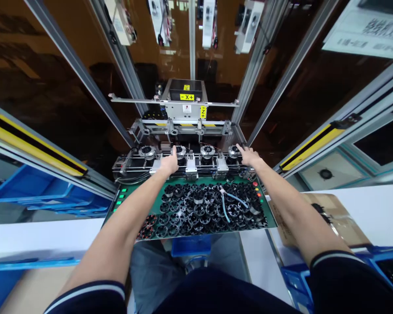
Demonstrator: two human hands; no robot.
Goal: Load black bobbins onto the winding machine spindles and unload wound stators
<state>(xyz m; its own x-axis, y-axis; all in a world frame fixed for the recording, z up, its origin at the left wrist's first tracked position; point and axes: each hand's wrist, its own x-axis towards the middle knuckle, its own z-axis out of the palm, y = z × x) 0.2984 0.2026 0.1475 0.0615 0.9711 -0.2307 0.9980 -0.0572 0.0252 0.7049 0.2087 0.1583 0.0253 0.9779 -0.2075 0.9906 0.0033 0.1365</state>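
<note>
In the head view, my left hand (169, 163) reaches to the second holder from the left, one finger stretched out against the ring-shaped motor stator (180, 151) there. My right hand (250, 157) has its fingers extended at the right edge of the rightmost stator (233, 151). Neither hand visibly holds a loose thing. Between them sits another stator (207, 150) in its holder, and one more (146, 151) is at the far left. Many black and silver stators (199, 210) cover the green work surface (156, 198) below. Blue-handled pliers (225, 205) lie open on top of them.
Above the holders is the machine head (185, 98) with a thin cross bar. Yellow light-curtain posts (36, 141) flank the opening on both sides. Blue bins (49, 192) stand at left. A cardboard sheet (343, 218) with dark parts lies at right.
</note>
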